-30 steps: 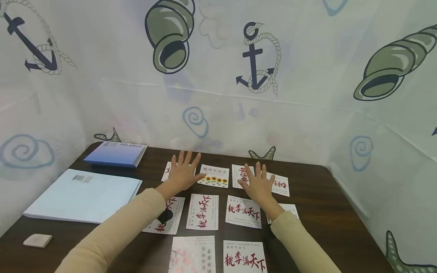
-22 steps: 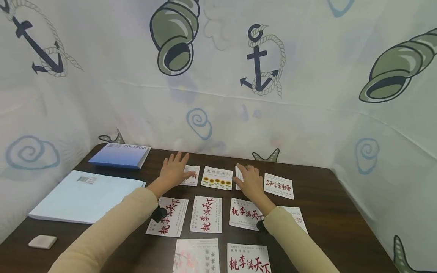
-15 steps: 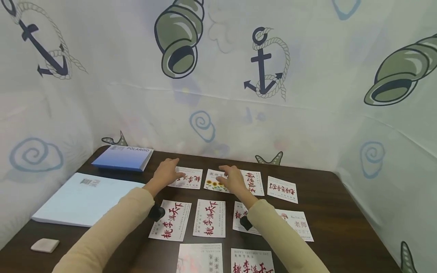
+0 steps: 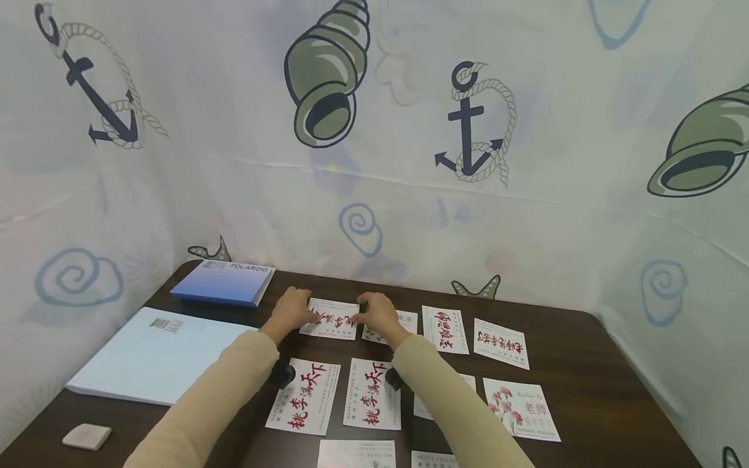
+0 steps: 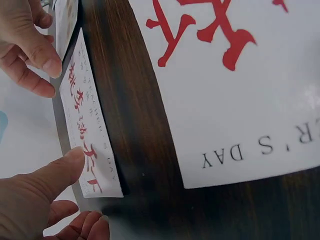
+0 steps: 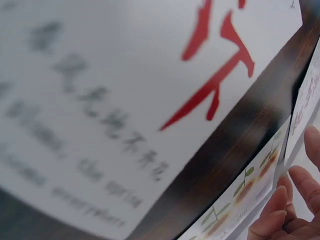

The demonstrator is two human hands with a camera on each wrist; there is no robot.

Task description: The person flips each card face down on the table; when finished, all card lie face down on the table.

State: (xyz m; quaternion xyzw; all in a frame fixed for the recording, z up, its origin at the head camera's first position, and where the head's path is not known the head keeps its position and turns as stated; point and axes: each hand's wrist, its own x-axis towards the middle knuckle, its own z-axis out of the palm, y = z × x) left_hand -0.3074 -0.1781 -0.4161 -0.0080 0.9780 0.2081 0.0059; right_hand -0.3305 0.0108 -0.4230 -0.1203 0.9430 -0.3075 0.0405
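My left hand (image 4: 291,313) is at the left end of a white card with red writing (image 4: 335,320) in the back row. Its thumb (image 5: 70,167) lies over the card's end, and the other fingers bend beyond the edge. At the opposite end is my right hand (image 4: 380,315), thumb and fingers apart; whether it touches the card cannot be told. It partly covers a sunflower card (image 4: 406,321), whose printed flowers (image 6: 245,192) show close by in the right wrist view. The red-lettered card lies flat between the hands.
Other cards lie about: a red-lettered card (image 4: 445,330), a slanted card (image 4: 500,343), a pink-flower card (image 4: 522,409) and two upright-text cards, including one in the middle (image 4: 372,395). At left are a blue Polaroid box (image 4: 222,281), a pale blue folder (image 4: 158,354) and a white eraser-like block (image 4: 86,436).
Both hands were spread above the back row. My right hand has moved left past the sunflower card to the red-lettered card, and the left hand has lowered to its end. The head view has tilted up.
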